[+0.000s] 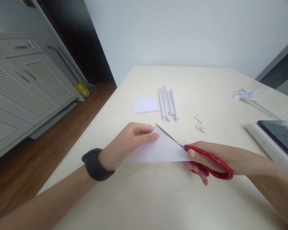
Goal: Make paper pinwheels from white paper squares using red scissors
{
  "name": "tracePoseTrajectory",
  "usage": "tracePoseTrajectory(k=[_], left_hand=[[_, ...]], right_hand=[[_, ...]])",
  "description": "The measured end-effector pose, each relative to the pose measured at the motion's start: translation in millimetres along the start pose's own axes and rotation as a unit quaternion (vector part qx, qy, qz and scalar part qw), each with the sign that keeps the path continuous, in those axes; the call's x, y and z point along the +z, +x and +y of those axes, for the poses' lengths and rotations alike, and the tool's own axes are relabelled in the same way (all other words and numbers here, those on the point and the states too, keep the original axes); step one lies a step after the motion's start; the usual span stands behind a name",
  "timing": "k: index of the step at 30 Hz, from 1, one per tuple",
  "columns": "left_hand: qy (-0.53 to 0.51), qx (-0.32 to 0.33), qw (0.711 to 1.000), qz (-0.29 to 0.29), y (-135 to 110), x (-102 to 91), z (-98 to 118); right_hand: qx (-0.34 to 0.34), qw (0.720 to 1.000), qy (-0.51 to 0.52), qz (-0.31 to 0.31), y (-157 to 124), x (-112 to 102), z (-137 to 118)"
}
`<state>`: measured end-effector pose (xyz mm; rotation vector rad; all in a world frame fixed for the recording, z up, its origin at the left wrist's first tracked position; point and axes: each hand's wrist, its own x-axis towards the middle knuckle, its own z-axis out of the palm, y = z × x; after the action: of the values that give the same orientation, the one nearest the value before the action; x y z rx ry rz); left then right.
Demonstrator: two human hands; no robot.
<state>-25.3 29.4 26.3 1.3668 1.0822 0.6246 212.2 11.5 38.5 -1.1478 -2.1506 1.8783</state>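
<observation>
My left hand point(127, 143), with a dark band on its wrist, pinches the upper corner of a white paper triangle point(158, 151) held just above the cream table point(158, 198). My right hand point(206, 159) grips red-handled scissors point(206, 158). Their blades lie along the paper's upper right edge, tips near my left fingertips.
Behind the paper lie a bundle of rolled white paper sticks point(168, 103), a small white paper square point(145, 104) and some tiny pins point(200, 125). A paper pinwheel point(246, 94) rests far right. A tablet-like device point(276, 140) sits at the right edge. Cabinets point(21, 86) stand left.
</observation>
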Motion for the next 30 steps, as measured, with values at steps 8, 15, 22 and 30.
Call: tracePoseTrajectory(k=[8,15,22,30], left_hand=[[0.0,0.001,1.0,0.022,-0.5,0.7,4.0],[-0.074,-0.03,0.997,-0.022,1.1,-1.5,1.7],[-0.103,-0.042,0.993,-0.049,1.3,-3.2,0.0],[-0.083,-0.047,0.994,-0.057,0.8,-3.5,-0.8]], right_hand=[[-0.001,0.999,0.038,0.013,2.7,2.8,5.6],[0.008,0.999,0.037,0.021,1.6,4.9,1.9],[0.004,0.999,0.042,0.023,1.6,4.7,2.1],[-0.007,0.998,0.025,0.056,1.1,1.7,2.1]])
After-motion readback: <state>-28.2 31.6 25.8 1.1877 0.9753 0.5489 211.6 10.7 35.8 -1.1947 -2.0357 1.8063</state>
